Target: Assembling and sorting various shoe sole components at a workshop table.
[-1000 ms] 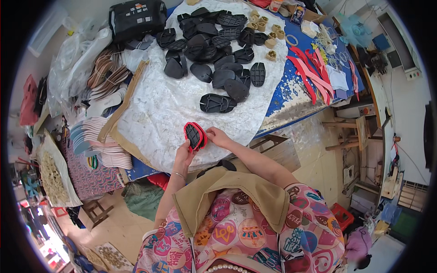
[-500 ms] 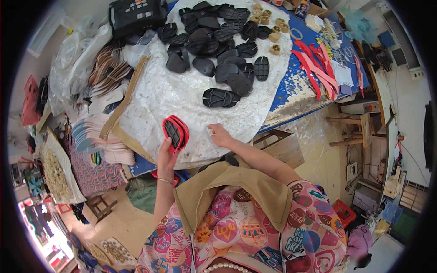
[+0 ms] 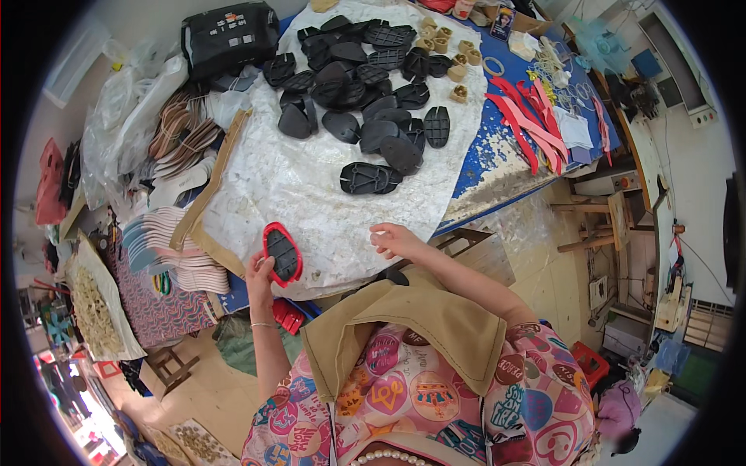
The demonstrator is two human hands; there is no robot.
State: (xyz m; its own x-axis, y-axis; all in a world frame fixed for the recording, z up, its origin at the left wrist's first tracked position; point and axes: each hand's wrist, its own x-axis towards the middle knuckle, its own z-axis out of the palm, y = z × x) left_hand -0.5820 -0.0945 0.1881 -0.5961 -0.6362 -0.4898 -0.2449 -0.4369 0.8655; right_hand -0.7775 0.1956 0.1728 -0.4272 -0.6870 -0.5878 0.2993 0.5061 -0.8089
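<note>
My left hand [image 3: 259, 272] grips a black sole piece with a raised red rim [image 3: 283, 255] by its left edge, thumb on the black ribbed face. It is held up over the near left part of the white-covered table [image 3: 326, 225]. To the right, my right hand [image 3: 395, 240] hovers over the cloth near the table's front edge, its fingers loosely apart and nothing visible in them. Beyond both hands lies a black sole piece with a ridged underside [image 3: 365, 179]. Farther back a heap of similar black soles [image 3: 342, 85] is spread out, some ribbed side up, others smooth side up.
Stacked pale insoles [image 3: 175, 241] and brown ones [image 3: 183, 124] line the left side. Tan heel-shaped pieces [image 3: 458, 72] sit at the back. Red and pink strips [image 3: 536, 124] lie on the blue tabletop at right. A black bag [image 3: 229, 39] stands back left.
My left hand has moved left and nearer to me, turning the red-rimmed piece so its broad ribbed face shows. My right hand has shifted slightly right and nearer to me.
</note>
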